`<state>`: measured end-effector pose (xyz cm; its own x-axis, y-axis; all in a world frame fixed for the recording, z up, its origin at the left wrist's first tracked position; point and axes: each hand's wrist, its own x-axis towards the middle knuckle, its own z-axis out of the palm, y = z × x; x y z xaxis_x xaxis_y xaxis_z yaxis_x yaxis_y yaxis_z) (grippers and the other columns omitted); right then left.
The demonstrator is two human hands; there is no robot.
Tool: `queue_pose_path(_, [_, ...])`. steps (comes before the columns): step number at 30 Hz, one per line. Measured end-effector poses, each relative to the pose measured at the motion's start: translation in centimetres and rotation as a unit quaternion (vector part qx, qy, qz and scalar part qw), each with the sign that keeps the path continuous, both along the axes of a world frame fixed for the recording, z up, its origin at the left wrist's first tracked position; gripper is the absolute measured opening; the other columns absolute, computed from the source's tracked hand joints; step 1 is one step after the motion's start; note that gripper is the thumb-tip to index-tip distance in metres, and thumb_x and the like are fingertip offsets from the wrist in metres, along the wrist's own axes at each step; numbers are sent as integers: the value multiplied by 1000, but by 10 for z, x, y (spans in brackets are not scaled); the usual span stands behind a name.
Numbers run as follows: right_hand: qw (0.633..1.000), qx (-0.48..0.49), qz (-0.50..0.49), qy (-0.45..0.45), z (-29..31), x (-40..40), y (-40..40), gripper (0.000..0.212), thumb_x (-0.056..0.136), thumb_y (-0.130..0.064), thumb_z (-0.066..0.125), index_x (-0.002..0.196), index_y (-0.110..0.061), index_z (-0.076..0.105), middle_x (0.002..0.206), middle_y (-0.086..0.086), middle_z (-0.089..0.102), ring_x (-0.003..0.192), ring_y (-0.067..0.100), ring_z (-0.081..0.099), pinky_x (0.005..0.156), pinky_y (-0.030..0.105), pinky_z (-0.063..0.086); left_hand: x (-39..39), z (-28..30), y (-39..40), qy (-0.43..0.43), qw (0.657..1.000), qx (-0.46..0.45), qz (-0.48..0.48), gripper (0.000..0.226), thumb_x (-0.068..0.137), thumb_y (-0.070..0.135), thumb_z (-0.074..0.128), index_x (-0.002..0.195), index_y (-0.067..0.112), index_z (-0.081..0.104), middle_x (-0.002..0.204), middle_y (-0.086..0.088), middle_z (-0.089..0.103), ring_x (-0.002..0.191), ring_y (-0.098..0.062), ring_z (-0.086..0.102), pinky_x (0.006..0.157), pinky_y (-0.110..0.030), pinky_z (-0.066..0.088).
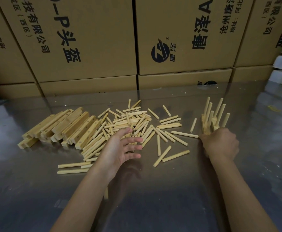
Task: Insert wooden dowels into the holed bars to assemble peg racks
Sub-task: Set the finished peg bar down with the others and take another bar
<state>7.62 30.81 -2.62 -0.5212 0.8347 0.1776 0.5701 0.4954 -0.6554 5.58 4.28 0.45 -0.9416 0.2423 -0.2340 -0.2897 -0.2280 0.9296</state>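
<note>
Peg-rack assembly: a person is reaching for loose dowels while steadying finished racks.

Cardboard boxes (93, 39) are standing closed at twelve o'clock, contents unseen. On the steel table (153, 206), holed bars (61, 128) are lying at ten o'clock, dowels (133, 124) centrally, pegged racks (213, 116) at two o'clock. The left hand (123, 148) is hovering with fingers spread, holding nothing; the right hand (220, 144) is curling at the racks' base, grip unclear. Best practice, arguably: pick one dowel, align it squarely, press straight.
</note>
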Motion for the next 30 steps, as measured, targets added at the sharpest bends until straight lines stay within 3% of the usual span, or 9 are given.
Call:
queue_pose_path(9, [999,-16,-38,19,3,7,12,25,82,-19,71,92,4,67,94,28,67,92,47,64,76,44,52,-1,-1,-1,2,1000,-7,2,26,102,29,49,121,13,57,90,-11,76,70,-22,69,53,-32,57])
queue_pose_path(15, [999,-37,-31,2,3,10,18,44,76,-36,82,96,1,67,92,23,68,89,42,66,78,45,54,-3,-4,-2,0,1000,-21,6,26,102,29,49,121,13,58,91,-11,76,70,-22,69,53,-32,57])
queue_pose_path(19, [1000,-16,-19,-9,8,10,15,25,80,-21,75,91,1,68,91,23,67,90,43,64,73,42,52,-7,-6,-4,9,999,-29,17,22,102,27,50,117,15,60,90,-11,76,67,-20,69,51,-32,57])
queue_pose_path(22, [1000,-7,9,-13,12,8,4,20,80,-16,68,92,0,67,92,21,65,94,43,63,77,43,52,-15,-10,-13,80,987,-102,91,18,102,18,51,112,15,65,91,-13,73,67,-20,67,54,-33,58])
queue_pose_path(24, [999,8,40,-11,14,7,-8,15,79,-15,66,87,-2,66,84,17,60,89,40,62,74,39,50,-23,-14,-25,166,949,-211,166,20,101,13,48,111,15,66,90,-9,69,71,-20,62,61,-35,56])
queue_pose_path(27, [992,27,119,-22,16,5,-25,14,81,-16,64,70,-8,66,71,8,60,64,28,53,63,30,42,-34,-22,-52,273,820,-438,248,23,97,12,51,116,13,65,108,-6,63,101,-23,58,80,-34,46])
queue_pose_path(28, [989,31,144,-28,16,5,-32,17,82,-18,64,66,-10,65,66,5,58,59,24,50,59,29,39,-36,-24,-61,270,781,-501,256,26,96,12,53,120,10,64,117,-11,60,114,-28,52,89,-39,45])
queue_pose_path(30, [980,47,190,-32,15,5,-46,24,84,-21,63,63,-12,63,61,3,56,56,18,48,54,28,35,-40,-29,-74,229,740,-581,249,35,92,12,57,126,3,61,127,-21,56,126,-37,42,101,-48,38])
